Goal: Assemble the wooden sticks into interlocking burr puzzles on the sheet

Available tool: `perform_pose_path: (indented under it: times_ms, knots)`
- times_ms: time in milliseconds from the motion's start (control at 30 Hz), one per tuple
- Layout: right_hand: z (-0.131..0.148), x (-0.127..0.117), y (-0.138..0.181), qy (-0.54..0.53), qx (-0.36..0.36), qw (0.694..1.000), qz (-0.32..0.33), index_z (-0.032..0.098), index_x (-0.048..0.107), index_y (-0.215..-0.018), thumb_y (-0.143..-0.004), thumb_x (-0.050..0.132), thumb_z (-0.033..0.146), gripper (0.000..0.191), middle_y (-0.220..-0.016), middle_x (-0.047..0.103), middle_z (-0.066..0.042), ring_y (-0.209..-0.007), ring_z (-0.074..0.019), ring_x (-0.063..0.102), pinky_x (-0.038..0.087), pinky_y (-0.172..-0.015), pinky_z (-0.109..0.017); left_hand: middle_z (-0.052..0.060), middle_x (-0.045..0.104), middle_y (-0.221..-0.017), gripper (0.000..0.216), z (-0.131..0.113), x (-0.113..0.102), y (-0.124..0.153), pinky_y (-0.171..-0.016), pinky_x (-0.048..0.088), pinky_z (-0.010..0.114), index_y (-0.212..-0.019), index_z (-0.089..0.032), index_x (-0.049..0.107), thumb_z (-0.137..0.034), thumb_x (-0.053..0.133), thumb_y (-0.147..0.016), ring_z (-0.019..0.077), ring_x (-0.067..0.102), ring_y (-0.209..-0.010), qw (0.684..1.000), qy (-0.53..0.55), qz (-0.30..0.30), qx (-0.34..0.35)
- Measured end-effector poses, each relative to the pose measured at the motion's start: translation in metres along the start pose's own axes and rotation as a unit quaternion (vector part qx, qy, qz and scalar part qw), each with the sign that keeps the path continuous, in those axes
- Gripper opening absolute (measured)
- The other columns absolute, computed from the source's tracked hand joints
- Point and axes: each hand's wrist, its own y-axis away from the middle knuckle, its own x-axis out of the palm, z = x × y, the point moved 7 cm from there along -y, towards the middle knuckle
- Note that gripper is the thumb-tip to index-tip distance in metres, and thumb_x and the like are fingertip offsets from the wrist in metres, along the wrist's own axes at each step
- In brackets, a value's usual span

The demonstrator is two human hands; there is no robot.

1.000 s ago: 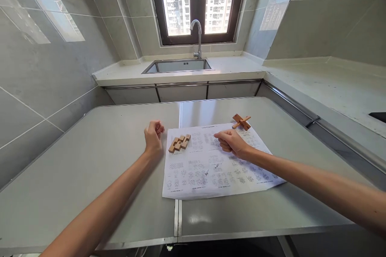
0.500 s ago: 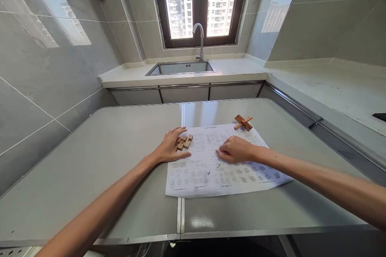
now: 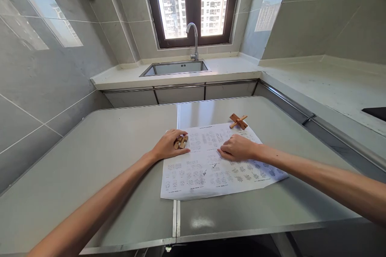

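A printed sheet of diagrams (image 3: 211, 168) lies on the grey table (image 3: 90, 160). My left hand (image 3: 169, 146) rests at the sheet's upper left corner, its fingers curled round a cluster of wooden puzzle blocks (image 3: 181, 141). My right hand (image 3: 238, 148) presses on the middle of the sheet with bent fingers, nothing visible in it. A small assembled wooden cross piece (image 3: 238, 121) stands at the sheet's far right corner, clear of both hands.
Beyond the table runs a white counter with a steel sink (image 3: 175, 68) and a tap (image 3: 193, 40) under a window. Another counter (image 3: 331, 84) runs along the right. Tiled wall on the left.
My left hand moved right from beside the sheet onto the wooden blocks and closed round them. My right hand slid a little toward me on the paper.
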Motion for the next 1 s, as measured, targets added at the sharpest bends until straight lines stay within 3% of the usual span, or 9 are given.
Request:
perform_pose_path:
  times_ms: [233,400,600,700,867,1000]
  knots:
    - [-0.002,-0.001,0.003,0.021,-0.015,1.000,0.002,0.018,0.054,-0.055,-0.106,0.040,0.027,0.053,-0.049,0.059,-0.002,-0.042,-0.0106,0.025,0.014,-0.056,-0.034,0.007,0.075,-0.105,0.056,-0.010,-0.004,-0.009,-0.088,0.052,0.040,-0.117,-0.025,0.069,-0.060,0.085,-0.077,0.0290,0.067,-0.098,1.000,-0.004,-0.028,0.007]
    - [-0.003,-0.002,0.003,0.027,-0.024,0.999,0.005,0.018,0.057,-0.058,-0.107,0.040,0.027,0.053,-0.051,0.062,-0.003,-0.042,-0.0116,0.031,0.015,-0.056,-0.033,0.006,0.073,-0.098,0.057,-0.037,0.000,-0.023,-0.084,0.050,0.037,-0.116,-0.025,0.070,-0.061,0.086,-0.074,0.0273,0.066,-0.092,0.999,0.014,-0.040,0.025]
    - [-0.007,-0.004,-0.004,0.037,-0.044,0.998,0.008,0.018,0.062,-0.060,-0.106,0.044,0.026,0.050,-0.052,0.065,-0.004,-0.042,-0.0123,0.039,0.016,-0.056,-0.032,0.008,0.075,-0.095,0.058,-0.077,0.024,-0.033,-0.085,0.048,0.038,-0.114,-0.026,0.072,-0.060,0.090,-0.070,0.0287,0.066,-0.088,0.996,0.055,-0.007,0.072]
    - [-0.011,-0.003,-0.010,0.052,-0.054,0.997,0.016,0.017,0.065,-0.062,-0.106,0.045,0.024,0.049,-0.056,0.069,-0.005,-0.043,-0.0129,0.043,0.015,-0.057,-0.033,0.010,0.074,-0.096,0.055,-0.092,0.039,-0.031,-0.082,0.046,0.037,-0.114,-0.025,0.072,-0.063,0.084,-0.077,0.0303,0.066,-0.088,0.994,0.028,0.001,0.108]
    - [-0.013,0.001,-0.019,0.067,-0.063,0.995,0.023,0.016,0.068,-0.066,-0.105,0.046,0.024,0.046,-0.059,0.072,-0.007,-0.043,-0.0134,0.047,0.014,-0.057,-0.033,0.012,0.074,-0.101,0.055,-0.100,0.060,-0.030,-0.085,0.045,0.040,-0.119,-0.024,0.069,-0.065,0.077,-0.084,0.0327,0.065,-0.093,0.993,-0.020,0.021,0.119]
    - [-0.010,0.006,-0.016,0.064,-0.067,0.995,0.026,0.016,0.066,-0.064,-0.105,0.047,0.024,0.046,-0.060,0.073,-0.007,-0.044,-0.0132,0.048,0.014,-0.056,-0.034,0.012,0.073,-0.102,0.054,-0.096,0.069,-0.034,-0.086,0.046,0.040,-0.116,-0.025,0.069,-0.063,0.081,-0.081,0.0331,0.065,-0.094,0.995,-0.004,0.013,0.099]
